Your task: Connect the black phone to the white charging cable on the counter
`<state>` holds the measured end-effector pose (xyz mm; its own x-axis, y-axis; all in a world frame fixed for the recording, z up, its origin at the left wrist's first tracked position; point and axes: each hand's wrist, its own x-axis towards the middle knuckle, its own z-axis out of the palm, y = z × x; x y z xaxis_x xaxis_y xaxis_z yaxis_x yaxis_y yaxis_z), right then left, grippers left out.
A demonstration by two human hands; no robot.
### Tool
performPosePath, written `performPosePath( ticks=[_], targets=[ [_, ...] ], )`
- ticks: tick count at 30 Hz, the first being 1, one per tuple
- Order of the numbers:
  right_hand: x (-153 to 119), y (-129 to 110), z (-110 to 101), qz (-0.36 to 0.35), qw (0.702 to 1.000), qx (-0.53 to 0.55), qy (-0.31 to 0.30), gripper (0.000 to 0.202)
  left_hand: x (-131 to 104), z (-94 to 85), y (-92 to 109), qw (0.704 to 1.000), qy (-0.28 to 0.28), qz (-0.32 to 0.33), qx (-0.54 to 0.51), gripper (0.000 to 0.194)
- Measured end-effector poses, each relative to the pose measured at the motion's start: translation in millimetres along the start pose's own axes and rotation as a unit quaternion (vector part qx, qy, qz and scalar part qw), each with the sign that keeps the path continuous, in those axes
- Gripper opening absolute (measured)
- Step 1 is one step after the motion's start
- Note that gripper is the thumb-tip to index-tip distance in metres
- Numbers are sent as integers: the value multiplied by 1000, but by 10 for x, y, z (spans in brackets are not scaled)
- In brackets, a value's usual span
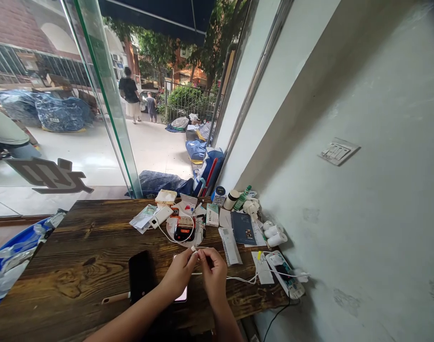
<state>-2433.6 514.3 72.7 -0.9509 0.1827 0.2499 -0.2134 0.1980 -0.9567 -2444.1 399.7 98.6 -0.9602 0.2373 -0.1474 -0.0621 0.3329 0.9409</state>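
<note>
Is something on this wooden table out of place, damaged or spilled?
Nothing looks spilled or broken. The far end of the table is cluttered: papers, paper rolls and a bottle lie jumbled. The left hand and right hand pinch a white cable.

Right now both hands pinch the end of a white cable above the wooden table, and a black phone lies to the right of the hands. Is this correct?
Not quite. In the head view, the black phone lies to the left of the hands, not the right. The left hand and right hand do pinch the white cable above the wooden table.
</note>
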Motion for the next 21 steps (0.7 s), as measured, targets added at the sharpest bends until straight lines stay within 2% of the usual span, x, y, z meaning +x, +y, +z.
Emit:
performPosePath(
  ticks=[5,10,16,21],
  targets=[
    [-58,35,53,-31,999,-11,21,23,2,27,28,999,15,-19,42,28],
    [-110,84,101,-24,999,-16,30,24,20,28,2,997,12,-35,62,26],
    [-94,154,106,21,999,-9,34,30,73,31,-55,998,3,-60,14,25],
    [55,188,-19,59,998,10,-5,34,109,45,-143,997,-43,-40,-58,41]
  ],
)
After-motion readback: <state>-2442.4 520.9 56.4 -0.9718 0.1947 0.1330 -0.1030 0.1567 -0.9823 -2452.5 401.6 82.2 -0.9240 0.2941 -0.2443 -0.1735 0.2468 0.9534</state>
